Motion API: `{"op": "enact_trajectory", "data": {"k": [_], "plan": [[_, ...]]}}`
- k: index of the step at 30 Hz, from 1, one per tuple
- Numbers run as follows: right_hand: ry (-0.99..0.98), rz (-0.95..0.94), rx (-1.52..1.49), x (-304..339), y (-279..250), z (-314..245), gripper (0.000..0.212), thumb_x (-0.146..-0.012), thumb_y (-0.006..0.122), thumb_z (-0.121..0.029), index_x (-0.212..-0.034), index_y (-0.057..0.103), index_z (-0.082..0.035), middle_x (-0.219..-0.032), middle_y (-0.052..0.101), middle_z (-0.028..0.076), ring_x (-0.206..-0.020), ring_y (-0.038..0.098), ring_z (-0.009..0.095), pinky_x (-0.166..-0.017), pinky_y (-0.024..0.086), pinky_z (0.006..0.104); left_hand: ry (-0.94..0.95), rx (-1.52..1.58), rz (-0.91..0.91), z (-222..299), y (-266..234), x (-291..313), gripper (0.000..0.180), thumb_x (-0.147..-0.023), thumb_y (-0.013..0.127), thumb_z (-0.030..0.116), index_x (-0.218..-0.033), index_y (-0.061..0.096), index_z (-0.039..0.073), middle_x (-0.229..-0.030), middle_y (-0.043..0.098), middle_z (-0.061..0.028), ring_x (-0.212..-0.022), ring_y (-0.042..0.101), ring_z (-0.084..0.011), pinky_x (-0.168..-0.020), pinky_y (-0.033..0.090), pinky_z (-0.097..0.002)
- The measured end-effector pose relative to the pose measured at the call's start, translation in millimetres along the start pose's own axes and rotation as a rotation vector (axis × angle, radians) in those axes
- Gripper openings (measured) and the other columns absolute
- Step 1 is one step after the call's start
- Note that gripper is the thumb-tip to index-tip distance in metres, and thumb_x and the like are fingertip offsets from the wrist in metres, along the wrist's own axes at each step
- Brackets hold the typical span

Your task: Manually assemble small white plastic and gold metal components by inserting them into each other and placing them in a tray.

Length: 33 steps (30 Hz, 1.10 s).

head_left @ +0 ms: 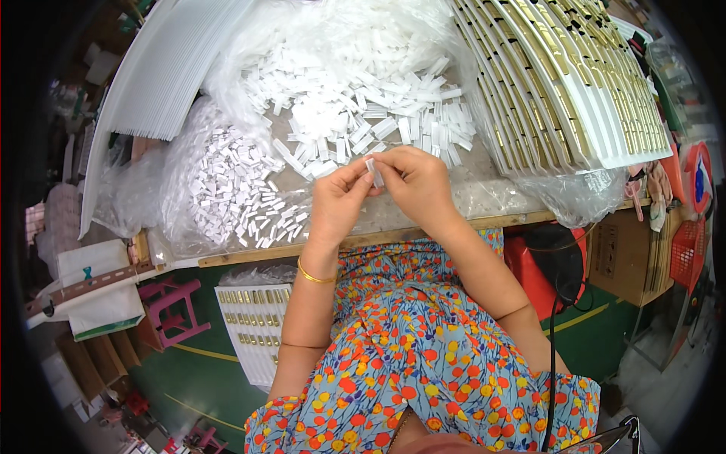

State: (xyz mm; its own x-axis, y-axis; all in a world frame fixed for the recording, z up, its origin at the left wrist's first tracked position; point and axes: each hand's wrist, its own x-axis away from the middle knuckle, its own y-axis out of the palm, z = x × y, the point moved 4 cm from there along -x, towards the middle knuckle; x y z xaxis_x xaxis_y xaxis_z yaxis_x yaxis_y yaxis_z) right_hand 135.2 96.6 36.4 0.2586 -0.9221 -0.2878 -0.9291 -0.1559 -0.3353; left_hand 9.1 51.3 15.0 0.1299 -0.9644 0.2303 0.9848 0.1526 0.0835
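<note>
Above the near edge of the table, my left hand and my right hand meet. A small white, partly clear plastic piece is pinched between the thumbs and fingers of both. Part of it is hidden by my fingertips. Just beyond my hands spreads a large heap of clear and white flat plastic pieces, lying on plastic film. To the left of my left hand lies a second heap of smaller white pieces.
Stacked white sheets or trays stand at the far left. At the right rises a stack of white trays with gold pieces. Below the wooden table edge are another filled tray, a pink stool and a cardboard box.
</note>
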Motion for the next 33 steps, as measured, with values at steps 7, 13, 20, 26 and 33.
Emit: {"op": "enact_trajectory", "data": {"k": [7,13,20,26,33], "plan": [[-0.211,0.063,0.171,3.0,5.6,-11.3,0.013,-0.072,0.061,-0.004,-0.084,0.065,-0.005,-0.073,0.061,0.008,-0.068,0.058,0.026,-0.060,0.047,0.0353,0.040,0.112,0.107,0.1,1.4,-0.3,0.024,-0.087,0.053,0.006,-0.108,0.058,-0.004,-0.090,0.063,-0.0080,-0.077,0.060,-0.0110,-0.067,0.052,-0.0229],[-0.332,0.052,0.291,9.3,13.0,-18.5,0.024,-0.074,0.059,-0.004,-0.098,0.060,0.000,-0.086,0.060,0.010,-0.083,0.054,0.028,-0.070,0.045,0.0348,-0.034,0.396,0.177,-12.1,-1.3,-4.3,0.023,-0.087,0.056,0.012,-0.101,0.060,-0.006,-0.090,0.064,-0.0113,-0.079,0.062,-0.0151,-0.067,0.053,-0.0258],[-0.120,0.068,0.086,11.8,3.1,-12.0,0.021,-0.076,0.063,-0.010,-0.094,0.060,0.000,-0.081,0.061,0.011,-0.073,0.057,0.024,-0.061,0.046,0.0313,-0.053,0.502,0.226,-19.8,-10.1,-6.0,0.021,-0.087,0.054,0.011,-0.101,0.059,-0.004,-0.092,0.064,-0.0135,-0.084,0.062,-0.0186,-0.073,0.051,-0.0273],[0.393,-0.262,-0.283,25.8,19.6,13.6,0.020,-0.079,0.065,-0.016,-0.085,0.063,0.002,-0.069,0.062,0.006,-0.058,0.054,0.009,-0.051,0.042,0.0230,-0.010,0.562,0.178,-20.2,-13.7,-6.1,0.021,-0.086,0.055,0.009,-0.102,0.058,-0.004,-0.094,0.064,-0.0131,-0.089,0.061,-0.0205,-0.080,0.047,-0.0314],[0.493,-0.332,-0.455,24.7,22.5,17.8,0.019,-0.081,0.064,-0.015,-0.089,0.063,0.003,-0.076,0.063,0.003,-0.066,0.054,0.005,-0.056,0.041,0.0185,-0.045,0.569,0.083,-23.1,-15.0,-5.5,0.023,-0.086,0.056,0.011,-0.104,0.058,-0.004,-0.095,0.063,-0.0154,-0.090,0.061,-0.0221,-0.078,0.049,-0.0311]]}}
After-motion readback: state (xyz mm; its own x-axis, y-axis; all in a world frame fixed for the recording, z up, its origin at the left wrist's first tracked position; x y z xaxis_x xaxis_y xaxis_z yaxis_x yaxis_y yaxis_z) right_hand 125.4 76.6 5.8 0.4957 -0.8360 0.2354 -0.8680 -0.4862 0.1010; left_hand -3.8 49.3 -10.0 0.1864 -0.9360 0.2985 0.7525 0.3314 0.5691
